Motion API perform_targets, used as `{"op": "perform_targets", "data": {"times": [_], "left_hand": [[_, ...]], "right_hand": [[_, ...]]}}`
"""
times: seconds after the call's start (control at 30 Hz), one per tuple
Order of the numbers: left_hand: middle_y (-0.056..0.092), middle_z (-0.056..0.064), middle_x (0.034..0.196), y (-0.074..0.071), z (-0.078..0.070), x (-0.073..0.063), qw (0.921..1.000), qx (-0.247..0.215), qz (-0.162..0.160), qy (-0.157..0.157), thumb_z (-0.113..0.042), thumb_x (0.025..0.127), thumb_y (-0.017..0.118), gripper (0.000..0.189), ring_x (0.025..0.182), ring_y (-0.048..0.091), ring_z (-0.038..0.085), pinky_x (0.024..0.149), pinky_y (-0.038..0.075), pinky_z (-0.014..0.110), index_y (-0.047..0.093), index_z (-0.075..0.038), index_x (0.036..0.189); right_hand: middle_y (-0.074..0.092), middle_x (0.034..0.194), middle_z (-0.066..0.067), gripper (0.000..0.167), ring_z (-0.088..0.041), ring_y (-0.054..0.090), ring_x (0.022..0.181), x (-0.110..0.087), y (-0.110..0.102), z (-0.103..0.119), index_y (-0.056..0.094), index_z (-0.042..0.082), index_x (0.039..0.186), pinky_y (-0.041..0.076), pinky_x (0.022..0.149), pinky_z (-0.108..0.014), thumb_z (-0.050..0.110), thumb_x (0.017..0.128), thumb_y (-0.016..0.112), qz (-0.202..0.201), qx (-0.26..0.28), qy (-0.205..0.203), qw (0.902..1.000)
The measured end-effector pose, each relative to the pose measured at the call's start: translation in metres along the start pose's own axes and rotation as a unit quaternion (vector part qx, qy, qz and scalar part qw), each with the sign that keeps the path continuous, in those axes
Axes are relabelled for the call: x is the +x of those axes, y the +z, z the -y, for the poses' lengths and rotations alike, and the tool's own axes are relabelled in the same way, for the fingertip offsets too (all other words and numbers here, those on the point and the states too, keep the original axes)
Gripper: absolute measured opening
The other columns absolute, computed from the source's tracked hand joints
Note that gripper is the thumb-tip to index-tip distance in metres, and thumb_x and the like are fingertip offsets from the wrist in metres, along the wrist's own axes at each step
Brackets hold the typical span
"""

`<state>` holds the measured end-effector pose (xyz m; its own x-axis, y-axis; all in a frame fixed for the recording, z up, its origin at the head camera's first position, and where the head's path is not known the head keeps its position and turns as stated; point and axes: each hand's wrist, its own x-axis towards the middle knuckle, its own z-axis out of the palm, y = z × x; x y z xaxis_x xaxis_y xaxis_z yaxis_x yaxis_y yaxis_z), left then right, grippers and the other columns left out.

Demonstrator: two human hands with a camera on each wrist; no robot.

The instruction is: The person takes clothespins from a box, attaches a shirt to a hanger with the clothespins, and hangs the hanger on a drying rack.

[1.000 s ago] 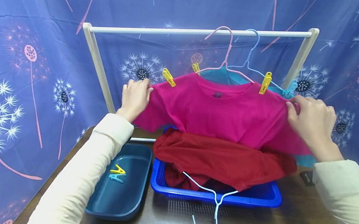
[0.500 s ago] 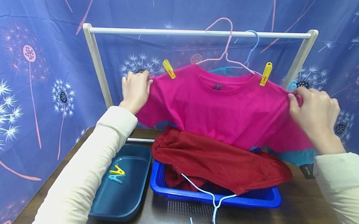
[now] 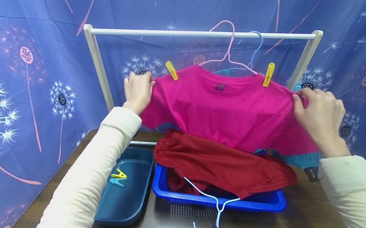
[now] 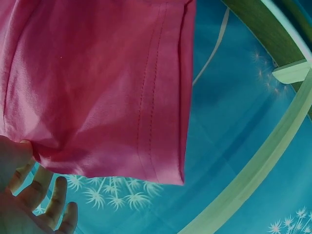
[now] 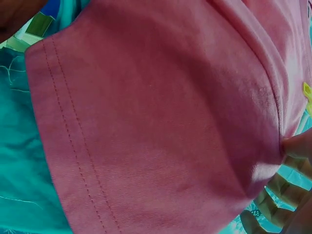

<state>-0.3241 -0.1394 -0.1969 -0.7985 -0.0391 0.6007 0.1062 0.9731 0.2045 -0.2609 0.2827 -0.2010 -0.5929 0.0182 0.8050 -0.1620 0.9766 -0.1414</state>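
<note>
A bright pink T-shirt (image 3: 224, 111) hangs on a pink wire hanger (image 3: 228, 57), whose hook is at the white rail. Yellow clothespins sit on its shoulders, one at the left (image 3: 171, 70) and one at the right (image 3: 268, 75). My left hand (image 3: 138, 90) pinches the top of the left sleeve between thumb and fingers; the left wrist view shows the sleeve's stitched hem (image 4: 151, 107). On the other side my right hand (image 3: 319, 116) pinches the right sleeve, its hem (image 5: 73, 136) spread in the right wrist view. The sleeves are stretched outward.
Behind the shirt, a blue hanger (image 3: 255, 51) bears a teal garment (image 3: 306, 160). A dark red garment (image 3: 224, 165) lies in a blue basket (image 3: 220, 201), with a light blue hanger (image 3: 219, 212) at its front. Two clothespins (image 3: 118, 178) lie in a dark tray (image 3: 124, 212). A wooden-sided rack (image 3: 98, 66) frames the rail.
The T-shirt and its hanger rose at first, then shifted slightly left, with the hanger's hook dropping a little. Both hands keep their pinch on the sleeves.
</note>
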Motion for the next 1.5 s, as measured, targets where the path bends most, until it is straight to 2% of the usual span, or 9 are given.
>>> {"op": "perform_targets", "data": {"times": [0.17,0.4,0.5,0.67,0.8,0.87,1.03,1.23,1.5], "left_hand": [[0.066,0.014,0.105,0.006,0.000,-0.003,0.9999,-0.002,0.007,-0.009,-0.027,0.093,0.050,0.018,0.102,0.050,0.035,0.083,0.037,0.046,0.059,-0.011,0.096],[0.064,0.017,0.108,0.018,0.003,-0.006,0.9997,-0.010,0.015,-0.015,-0.020,0.092,0.050,0.016,0.103,0.050,0.038,0.085,0.037,0.049,0.058,-0.007,0.098],[0.063,0.018,0.110,0.021,0.004,-0.006,0.9986,-0.021,0.039,-0.028,-0.012,0.086,0.055,0.016,0.106,0.048,0.038,0.088,0.036,0.049,0.056,-0.006,0.101],[0.060,0.020,0.115,0.025,0.008,-0.008,0.9926,-0.033,0.094,-0.068,-0.007,0.078,0.062,0.033,0.112,0.048,0.039,0.090,0.034,0.050,0.052,-0.005,0.109],[0.060,0.022,0.113,0.029,0.013,-0.013,0.9881,-0.039,0.116,-0.092,-0.009,0.079,0.060,0.030,0.111,0.051,0.040,0.090,0.034,0.052,0.051,-0.003,0.106],[0.060,0.022,0.111,0.030,0.015,-0.016,0.9863,-0.045,0.125,-0.098,-0.009,0.080,0.057,0.027,0.109,0.052,0.040,0.090,0.034,0.053,0.052,-0.003,0.105],[0.062,0.022,0.108,0.035,0.021,-0.023,0.9836,-0.050,0.147,-0.091,-0.007,0.080,0.056,0.023,0.107,0.053,0.040,0.090,0.033,0.053,0.056,-0.004,0.103],[0.060,0.023,0.111,0.040,0.029,-0.031,0.9813,-0.022,0.175,-0.078,-0.013,0.084,0.056,0.020,0.108,0.051,0.041,0.091,0.032,0.053,0.057,-0.005,0.101],[0.059,0.027,0.111,0.038,0.040,-0.045,0.9856,0.031,0.164,-0.028,-0.018,0.087,0.053,0.027,0.105,0.050,0.043,0.088,0.034,0.055,0.054,0.002,0.105]], "right_hand": [[0.059,0.076,-0.025,0.026,-0.045,0.048,0.073,-0.003,0.002,0.001,0.065,0.004,0.097,0.031,0.056,-0.054,0.022,0.088,0.049,0.009,-0.006,0.002,0.9999],[0.061,0.080,-0.024,0.026,-0.046,0.049,0.076,-0.009,0.006,0.002,0.066,0.004,0.096,0.032,0.058,-0.056,0.023,0.088,0.051,-0.006,0.000,-0.004,1.0000],[0.060,0.079,-0.025,0.025,-0.046,0.050,0.077,-0.010,0.006,0.002,0.066,0.003,0.096,0.032,0.059,-0.056,0.023,0.088,0.052,-0.010,0.006,-0.006,0.9999],[0.061,0.079,-0.025,0.026,-0.045,0.050,0.078,-0.010,0.005,0.004,0.066,0.003,0.098,0.033,0.061,-0.055,0.023,0.088,0.053,-0.001,0.012,-0.005,0.9999],[0.061,0.083,-0.026,0.026,-0.045,0.050,0.076,-0.012,0.004,0.005,0.065,0.003,0.099,0.034,0.062,-0.055,0.023,0.089,0.053,0.017,0.015,0.000,0.9998],[0.061,0.079,-0.025,0.025,-0.044,0.049,0.074,-0.014,0.005,0.004,0.065,0.003,0.098,0.033,0.060,-0.054,0.022,0.089,0.053,0.021,0.017,-0.002,0.9996],[0.060,0.075,-0.024,0.022,-0.045,0.051,0.072,-0.020,0.007,0.001,0.064,0.002,0.094,0.032,0.057,-0.052,0.021,0.087,0.055,0.016,0.023,-0.012,0.9995],[0.060,0.089,-0.026,0.027,-0.045,0.050,0.082,-0.026,0.007,0.003,0.062,-0.001,0.100,0.033,0.065,-0.055,0.021,0.086,0.057,0.014,0.038,-0.008,0.9991],[0.057,0.101,-0.027,0.029,-0.046,0.047,0.089,-0.034,0.003,0.001,0.060,-0.004,0.104,0.030,0.070,-0.056,0.017,0.083,0.058,-0.019,0.055,-0.013,0.9982]]}}
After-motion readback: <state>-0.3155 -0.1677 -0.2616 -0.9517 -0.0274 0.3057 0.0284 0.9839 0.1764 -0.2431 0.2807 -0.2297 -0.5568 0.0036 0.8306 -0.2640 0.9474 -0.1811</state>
